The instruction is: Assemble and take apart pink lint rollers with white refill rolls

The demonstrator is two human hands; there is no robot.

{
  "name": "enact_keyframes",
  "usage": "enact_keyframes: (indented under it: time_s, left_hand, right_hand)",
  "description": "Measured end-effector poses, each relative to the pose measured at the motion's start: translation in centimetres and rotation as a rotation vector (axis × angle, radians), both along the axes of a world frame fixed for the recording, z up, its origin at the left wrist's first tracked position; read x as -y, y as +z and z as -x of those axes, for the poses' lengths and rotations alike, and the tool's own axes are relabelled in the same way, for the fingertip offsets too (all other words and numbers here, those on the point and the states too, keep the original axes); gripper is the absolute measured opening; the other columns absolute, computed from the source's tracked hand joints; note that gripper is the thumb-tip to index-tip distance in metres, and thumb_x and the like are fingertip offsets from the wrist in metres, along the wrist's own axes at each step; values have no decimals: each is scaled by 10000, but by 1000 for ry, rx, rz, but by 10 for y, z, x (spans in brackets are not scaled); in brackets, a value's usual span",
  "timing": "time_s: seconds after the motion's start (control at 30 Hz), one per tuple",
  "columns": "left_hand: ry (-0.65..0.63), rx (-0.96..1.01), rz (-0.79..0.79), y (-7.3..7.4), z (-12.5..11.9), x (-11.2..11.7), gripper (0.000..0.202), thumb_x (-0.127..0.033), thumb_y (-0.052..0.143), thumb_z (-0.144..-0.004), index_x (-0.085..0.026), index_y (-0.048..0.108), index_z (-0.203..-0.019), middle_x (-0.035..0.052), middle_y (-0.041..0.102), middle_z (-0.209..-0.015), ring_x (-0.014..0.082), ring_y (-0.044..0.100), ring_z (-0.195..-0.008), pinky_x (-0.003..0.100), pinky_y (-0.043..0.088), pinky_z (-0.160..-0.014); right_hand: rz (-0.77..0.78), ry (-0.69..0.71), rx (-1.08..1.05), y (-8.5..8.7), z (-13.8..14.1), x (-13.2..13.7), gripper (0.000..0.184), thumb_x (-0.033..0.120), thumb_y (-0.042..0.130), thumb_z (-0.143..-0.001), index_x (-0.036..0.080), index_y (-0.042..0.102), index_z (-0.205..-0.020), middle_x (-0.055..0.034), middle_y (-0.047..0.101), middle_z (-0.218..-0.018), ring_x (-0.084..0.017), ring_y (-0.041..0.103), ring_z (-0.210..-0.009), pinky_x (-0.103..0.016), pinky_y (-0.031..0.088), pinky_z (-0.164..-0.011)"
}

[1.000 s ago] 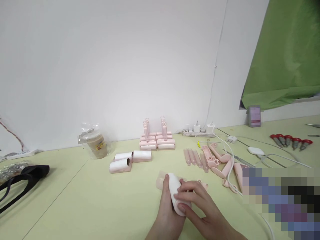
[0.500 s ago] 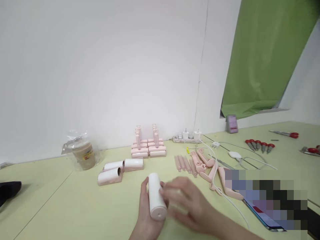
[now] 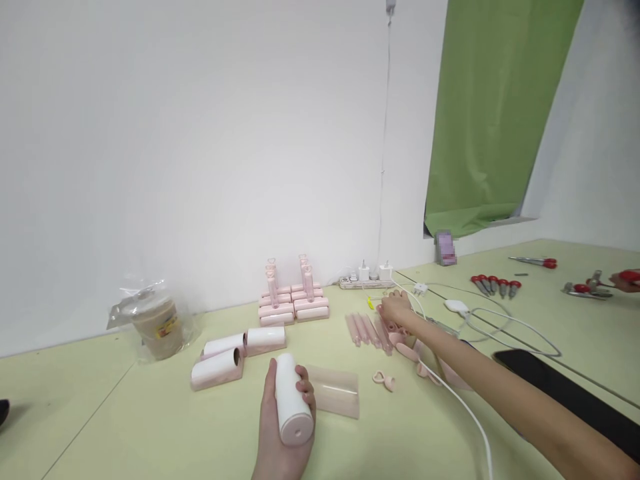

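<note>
White sticky roll [image 3: 290, 388]: held tilted, near end lower, its pale end cap [image 3: 296, 430] centrally holed and facing the viewer. Pink plastic parts [image 3: 407, 351]: clustered to its right, partly hidden.

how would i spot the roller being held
From the pale table, go to the left hand, low in the picture. It grips the roller, a white cylinder. Unlike the three rollers lying farther left, it is held, with a small hole in the end facing the camera.

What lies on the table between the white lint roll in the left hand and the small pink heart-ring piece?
In the head view, a translucent plastic cover lies between the white lint roll and the pink heart-ring piece.
</note>
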State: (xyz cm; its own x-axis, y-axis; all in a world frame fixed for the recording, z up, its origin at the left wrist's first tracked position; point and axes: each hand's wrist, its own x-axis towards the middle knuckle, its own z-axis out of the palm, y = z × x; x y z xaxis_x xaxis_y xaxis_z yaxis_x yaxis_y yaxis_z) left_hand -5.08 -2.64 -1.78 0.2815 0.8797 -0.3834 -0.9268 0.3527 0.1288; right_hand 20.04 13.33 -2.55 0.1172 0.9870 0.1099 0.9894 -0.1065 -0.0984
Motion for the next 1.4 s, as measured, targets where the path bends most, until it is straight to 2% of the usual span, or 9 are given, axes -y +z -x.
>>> enact_keyframes:
  time_s: [0.23, 0.6, 0.7, 0.8, 0.87, 1.0, 1.07, 1.27, 1.4]
  left_hand:
    - [-8, -63, 13, -5, -6, 0, 236, -358, 381, -867, -139, 434, -795, -9, 512, -627, 54, 475, -395, 164, 459, -353]
    - [84, -427, -45, -14, -24, -3, 185, -322, 482, -818, -148, 461, -759, 2, 534, -620, 66, 474, -389, 169, 428, -328]
    - [142, -481, -35, -10, -32, -7, 190, -327, 532, -787, -148, 478, -750, 2, 538, -606, 78, 507, -409, 189, 475, -379]
    - [168, -479, -26, -4, -42, -19, 223, -337, 577, -752, -125, 506, -755, 28, 551, -620, 145, 604, -569, 266, 550, -565]
    - [188, -468, -62, 2, -50, -28, 248, -361, 589, -740, -128, 514, -782, 28, 548, -620, 168, 615, -637, 315, 550, -644]
    - [248, -467, -109, 7, -59, -39, 302, -451, 594, -713, -190, 494, -827, -10, 530, -617, 136, 581, -591, 314, 531, -640]
    - [213, -494, -119, 6, -61, -39, 358, -516, 594, -680, -196, 487, -802, -10, 525, -625, 137, 573, -572, 294, 515, -602]
    - [160, -668, -188, -1, -66, -28, 422, -608, 531, -670, -201, 455, -754, -20, 507, -619, 115, 523, -511, 244, 459, -537]
    - [225, -798, -347, 0, -71, -26, 355, -572, 483, -735, -242, 454, -864, -40, 505, -650, 118, 535, -594, 194, 426, -537]
  right_hand:
    - [-55, -49, -27, -14, -5, -5, 270, 283, 496, -853, 148, 510, -1086, -66, 550, -1070, -180, 567, -882, -375, 480, -737]
    - [-323, 146, -284, 25, -14, 15, 252, 304, 477, -856, 148, 516, -1050, -52, 573, -973, -170, 568, -819, -363, 465, -713]
    - [-357, 247, -454, 31, 0, 32, 280, 280, 316, -900, 166, 429, -1130, -45, 597, -850, -164, 580, -731, -318, 463, -649]
    - [-359, 367, -636, 36, 25, 58, 372, 259, 132, -907, 198, 293, -1237, -50, 602, -901, -148, 595, -669, -263, 473, -551]
    - [-353, 440, -713, 38, 44, 77, 400, 269, 117, -900, 223, 309, -1247, -63, 582, -1014, -157, 602, -730, -262, 483, -546]
    - [-308, 610, -834, 43, 72, 105, 412, 322, 222, -896, 269, 305, -1296, -53, 441, -1274, -207, 433, -1141, -344, 423, -843]
    - [-289, 666, -830, 44, 80, 113, 424, 356, 282, -888, 277, 297, -1305, -49, 428, -1291, -216, 373, -1191, -356, 375, -897]
    - [-418, 486, -769, 40, 94, 118, 249, 261, 275, -883, 243, 511, -958, -8, 606, -876, -168, 577, -746, -252, 420, -564]
    - [-432, 467, -636, 35, 96, 115, 217, 198, 288, -863, 239, 499, -895, 7, 577, -848, -158, 554, -722, -245, 372, -556]
